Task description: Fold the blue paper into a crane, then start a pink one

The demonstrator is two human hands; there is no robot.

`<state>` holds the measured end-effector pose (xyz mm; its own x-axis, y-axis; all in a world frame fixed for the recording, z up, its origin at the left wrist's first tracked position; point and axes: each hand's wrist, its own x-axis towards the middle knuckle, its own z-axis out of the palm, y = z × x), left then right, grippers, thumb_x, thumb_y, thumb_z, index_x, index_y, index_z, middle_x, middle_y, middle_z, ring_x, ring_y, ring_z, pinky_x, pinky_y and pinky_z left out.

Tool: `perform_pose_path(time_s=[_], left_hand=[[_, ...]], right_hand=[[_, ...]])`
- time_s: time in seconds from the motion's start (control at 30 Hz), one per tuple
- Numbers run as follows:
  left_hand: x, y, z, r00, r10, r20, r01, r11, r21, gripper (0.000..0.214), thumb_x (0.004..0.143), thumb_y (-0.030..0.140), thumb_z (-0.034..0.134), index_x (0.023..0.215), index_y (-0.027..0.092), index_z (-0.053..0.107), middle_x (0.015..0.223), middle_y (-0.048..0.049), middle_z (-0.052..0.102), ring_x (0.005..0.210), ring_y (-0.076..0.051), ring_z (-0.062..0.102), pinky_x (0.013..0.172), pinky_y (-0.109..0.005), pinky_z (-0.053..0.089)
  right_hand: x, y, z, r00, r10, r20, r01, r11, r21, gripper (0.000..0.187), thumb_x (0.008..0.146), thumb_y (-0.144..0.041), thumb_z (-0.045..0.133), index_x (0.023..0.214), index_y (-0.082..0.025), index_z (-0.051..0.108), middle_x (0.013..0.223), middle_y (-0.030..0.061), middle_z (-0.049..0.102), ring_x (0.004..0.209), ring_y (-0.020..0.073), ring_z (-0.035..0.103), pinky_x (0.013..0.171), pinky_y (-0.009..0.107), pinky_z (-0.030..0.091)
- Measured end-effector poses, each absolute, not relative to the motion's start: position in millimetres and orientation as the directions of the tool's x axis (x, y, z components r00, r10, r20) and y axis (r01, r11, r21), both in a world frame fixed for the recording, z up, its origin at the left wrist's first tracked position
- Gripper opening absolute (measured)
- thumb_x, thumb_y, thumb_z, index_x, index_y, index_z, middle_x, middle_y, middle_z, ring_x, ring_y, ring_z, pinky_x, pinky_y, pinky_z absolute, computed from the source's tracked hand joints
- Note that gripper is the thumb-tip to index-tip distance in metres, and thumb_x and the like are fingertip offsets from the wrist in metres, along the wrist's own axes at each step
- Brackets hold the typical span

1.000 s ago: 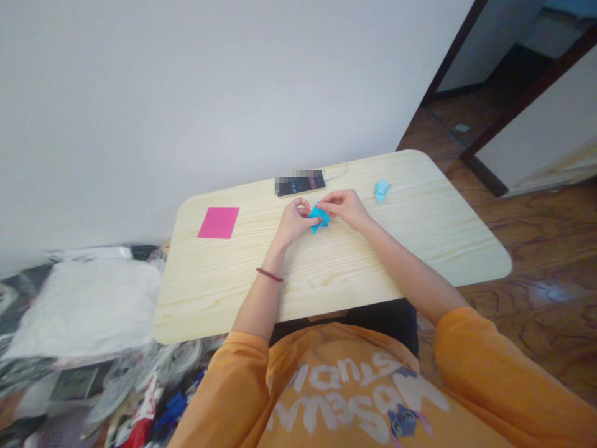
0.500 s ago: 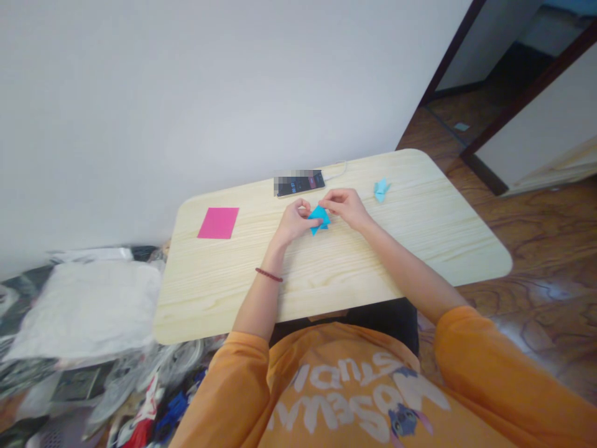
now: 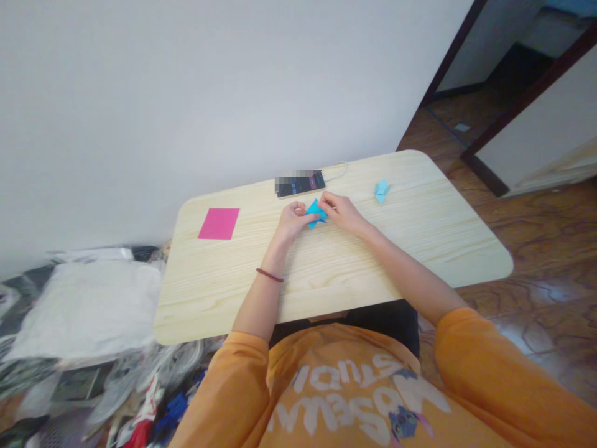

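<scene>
The left hand (image 3: 293, 224) was in a narrow grip, with its fingers curled and its thumb extended across the left side of the folded blue paper (image 3: 316, 214). The right hand (image 3: 339, 213) was also in a narrow grip, with its fingertips pinching the upper right side of the same paper. The paper was held between both hands, just above the pale wood-grain table (image 3: 420, 249), and its exact fold state was partly hidden by the fingers. A dark smartphone (image 3: 300, 183), with a white cable (image 3: 336, 168) attached, lay just beyond the hands. A small folded light-blue paper figure (image 3: 382, 191) lay on the table to the right of the right hand. A flat pink paper sheet (image 3: 218, 223) lay well apart to the left of the left hand. A red beaded bracelet (image 3: 269, 275) encircled the left wrist, and orange sleeves (image 3: 485, 367) covered both upper arms. A white bag (image 3: 88, 311) lay on assorted items beside the table.
</scene>
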<state>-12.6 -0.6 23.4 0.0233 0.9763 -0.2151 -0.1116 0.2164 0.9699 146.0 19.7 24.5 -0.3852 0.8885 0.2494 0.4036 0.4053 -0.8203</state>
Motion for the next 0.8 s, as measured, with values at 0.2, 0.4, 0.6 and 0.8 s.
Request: perform_pose_path(time_s=[0.2,0.4,0.6,0.8], left_hand=[[-13.8,-0.2,23.6,0.002,0.975,-0.223,-0.118,0.222,0.968,0.043,0.048,0.015,0.078,0.068,0.020,0.041,0.052,0.0062,0.059,0.047,-0.008,0.054,0.049,-0.018,0.038],[-17.9,2.9,22.0,-0.106,0.979,-0.176,-0.085,0.168,0.982,0.042,0.049,0.015,0.077,0.070,0.020,0.041,0.054,0.0054,0.062,0.049,-0.009,0.056,0.052,-0.019,0.041],[-19.5,4.3,22.4,-0.098,0.988,-0.120,-0.044,0.116,0.992,0.042,0.051,0.017,0.076,0.072,0.021,0.040,0.056,0.0059,0.061,0.049,-0.008,0.055,0.051,-0.019,0.041],[-19.9,2.8,25.2,-0.105,0.994,0.013,0.037,-0.009,0.999,0.041,0.056,0.017,0.075,0.073,0.021,0.038,0.061,0.0079,0.057,0.050,-0.006,0.053,0.050,-0.017,0.038]], right_hand=[[147.8,22.3,21.1,-0.415,0.883,0.221,0.387,0.391,-0.835,0.025,0.086,-0.036,0.048,0.067,-0.020,0.044,0.060,-0.0032,0.044,0.059,0.0119,0.040,0.060,0.026,0.030],[147.3,21.1,21.1,-0.436,0.874,0.215,0.361,0.388,-0.848,0.021,0.086,-0.038,0.048,0.075,-0.020,0.047,0.064,-0.0013,0.054,0.061,0.0135,0.048,0.063,0.027,0.036],[148.0,20.2,24.4,-0.426,0.881,0.206,0.358,0.373,-0.856,0.022,0.083,-0.038,0.051,0.071,-0.020,0.049,0.063,-0.0004,0.058,0.058,0.0126,0.048,0.062,0.027,0.037],[148.1,21.4,20.1,-0.424,0.882,0.206,0.327,0.361,-0.873,0.013,0.082,-0.032,0.053,0.078,-0.019,0.054,0.067,0.0008,0.063,0.060,0.0137,0.053,0.061,0.026,0.040]])
